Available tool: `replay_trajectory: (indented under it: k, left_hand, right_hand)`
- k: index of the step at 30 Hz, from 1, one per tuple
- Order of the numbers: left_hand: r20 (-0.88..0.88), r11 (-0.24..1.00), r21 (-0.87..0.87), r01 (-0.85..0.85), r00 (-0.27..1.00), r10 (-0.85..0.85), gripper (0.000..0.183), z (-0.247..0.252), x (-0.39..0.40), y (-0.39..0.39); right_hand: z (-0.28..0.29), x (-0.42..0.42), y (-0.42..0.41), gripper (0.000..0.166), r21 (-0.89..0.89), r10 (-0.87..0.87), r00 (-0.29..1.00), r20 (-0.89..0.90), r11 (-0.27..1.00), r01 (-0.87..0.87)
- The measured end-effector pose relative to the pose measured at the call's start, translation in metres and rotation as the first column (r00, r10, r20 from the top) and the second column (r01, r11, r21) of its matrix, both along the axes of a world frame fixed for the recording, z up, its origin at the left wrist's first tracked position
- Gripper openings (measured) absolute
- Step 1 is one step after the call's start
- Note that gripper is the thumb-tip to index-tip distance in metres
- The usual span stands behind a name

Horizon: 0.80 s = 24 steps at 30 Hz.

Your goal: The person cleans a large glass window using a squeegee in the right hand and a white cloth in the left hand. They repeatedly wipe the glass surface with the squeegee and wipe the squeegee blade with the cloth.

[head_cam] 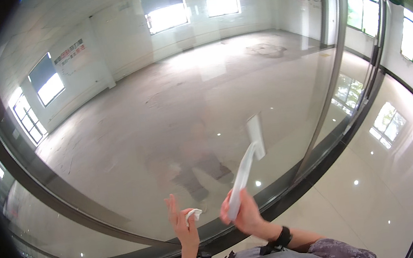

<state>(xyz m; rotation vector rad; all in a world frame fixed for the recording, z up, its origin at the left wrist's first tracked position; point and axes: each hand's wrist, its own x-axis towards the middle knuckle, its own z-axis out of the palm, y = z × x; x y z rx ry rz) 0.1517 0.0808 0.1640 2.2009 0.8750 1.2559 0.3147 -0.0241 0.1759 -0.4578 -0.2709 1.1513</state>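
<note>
My right hand (248, 214) grips the handle of a white window squeegee (243, 172). The squeegee's head points up and away from me, in front of a large glass pane (176, 132); whether its blade touches the glass I cannot tell. Lower and to the left, my left hand (185, 229) is raised with its fingers stretched upward. A crumpled white tissue or cloth (194, 215) is pinched at its thumb. The left fingertips are close to the pane, but contact is unclear. A faint reflection of a person shows in the glass.
Dark metal framing (226, 239) runs along the pane's bottom, and a slanting frame post (326, 104) borders it at right. Glossy tiled floor (349, 204) lies on my side. Through the glass is a large room with windows (167, 18) and wall lettering.
</note>
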Motion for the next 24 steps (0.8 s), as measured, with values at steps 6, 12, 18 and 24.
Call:
replay_trajectory:
  k: [6, 12, 18, 24]
  left_hand:
    - [0.118, 1.000, -0.031, 0.000, 0.993, 0.004, 0.015, -0.011, 0.053, -0.018]
    - [0.051, 0.999, 0.017, -0.036, 0.998, 0.035, 0.011, -0.009, 0.101, -0.035]
    - [0.117, 0.989, -0.148, -0.023, 0.992, 0.041, 0.011, -0.020, 0.143, -0.053]
    - [0.132, 0.993, -0.067, -0.094, 0.986, 0.102, 0.014, -0.027, 0.149, -0.070]
  right_hand:
    - [0.023, 0.257, -0.030, 0.049, -0.069, -0.432, 0.900, -0.048, 0.901, 0.429]
    - [0.000, 0.352, -0.061, 0.051, -0.083, -0.500, 0.864, 0.054, 0.860, 0.503]
    - [-0.064, 0.200, -0.073, 0.046, -0.137, -0.116, 0.948, 0.297, 0.977, 0.163]
    - [0.015, 0.348, -0.071, 0.048, -0.059, -0.465, 0.807, 0.363, 0.853, 0.518]
